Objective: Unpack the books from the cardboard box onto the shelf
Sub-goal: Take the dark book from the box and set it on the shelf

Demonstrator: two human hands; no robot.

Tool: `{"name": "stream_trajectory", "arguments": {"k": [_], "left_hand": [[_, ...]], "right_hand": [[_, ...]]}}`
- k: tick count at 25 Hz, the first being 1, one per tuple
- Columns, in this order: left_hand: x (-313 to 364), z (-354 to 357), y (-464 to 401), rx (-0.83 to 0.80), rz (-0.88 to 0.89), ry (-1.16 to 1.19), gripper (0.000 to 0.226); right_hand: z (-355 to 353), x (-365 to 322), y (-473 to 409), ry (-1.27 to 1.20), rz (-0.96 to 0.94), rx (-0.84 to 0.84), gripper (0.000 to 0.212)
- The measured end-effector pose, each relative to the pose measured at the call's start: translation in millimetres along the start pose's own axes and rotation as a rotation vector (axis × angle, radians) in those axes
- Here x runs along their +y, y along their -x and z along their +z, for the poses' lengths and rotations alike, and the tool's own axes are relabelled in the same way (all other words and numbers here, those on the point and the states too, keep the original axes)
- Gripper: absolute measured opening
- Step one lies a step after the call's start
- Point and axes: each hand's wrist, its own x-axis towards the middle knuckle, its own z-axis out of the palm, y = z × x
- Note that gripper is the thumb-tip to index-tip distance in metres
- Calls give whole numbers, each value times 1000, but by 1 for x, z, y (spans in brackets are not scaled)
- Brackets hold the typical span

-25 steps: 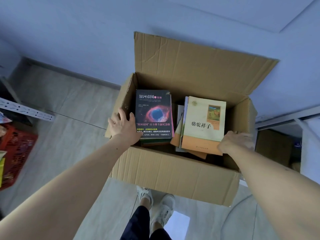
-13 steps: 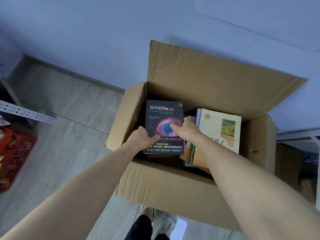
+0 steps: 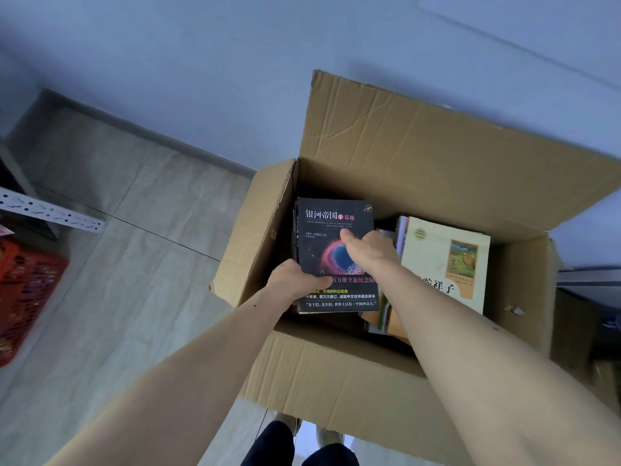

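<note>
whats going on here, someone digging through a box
A person is unpacking an open cardboard box on the floor. Both hands are on the black book at the left of the box: the left hand grips its near left edge, the right hand holds its right side. A cream-covered book lies on another pile beside it. No book has left the box yet.

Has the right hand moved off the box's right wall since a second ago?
Yes. The right hand went leftward from the cardboard box wall onto the black book.
</note>
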Motion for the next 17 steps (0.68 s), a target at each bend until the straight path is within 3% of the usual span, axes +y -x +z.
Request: {"name": "stream_trajectory", "arguments": {"k": [4, 9, 15, 17], "left_hand": [[-2, 10, 4, -25, -44, 218, 53], [-6, 25, 8, 199, -39, -137, 83], [0, 29, 21, 319, -14, -170, 81], [2, 34, 25, 343, -9, 5, 83]], "right_hand": [[-3, 4, -3, -84, 42, -54, 70], [-2, 11, -4, -177, 49, -90, 64], [-4, 13, -7, -138, -5, -69, 45], [-5, 13, -7, -138, -11, -69, 43]]}}
